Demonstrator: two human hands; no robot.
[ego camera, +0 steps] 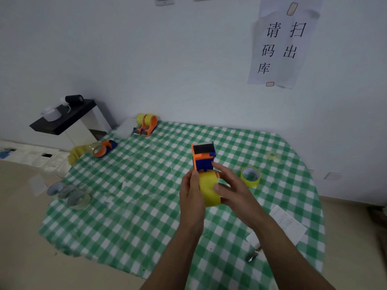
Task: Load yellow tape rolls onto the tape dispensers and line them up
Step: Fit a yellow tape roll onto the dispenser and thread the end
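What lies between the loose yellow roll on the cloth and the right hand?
In the head view, only bare green checked tablecloth lies between the loose yellow roll and the right hand.

The left hand (191,193) and right hand (232,190) cover both flanks of the yellow tape roll (209,190), so its core and its seat on the held dispenser (204,156) cannot be seen. Both forearms run off the frame at 6 o'clock. At 10 o'clock, the pile of used rolls (70,194) is too blurred to count. The wall notice (282,45) at 1 o'clock is cut by the top edge. A small metal object (254,255) at 5 o'clock is unidentifiable.
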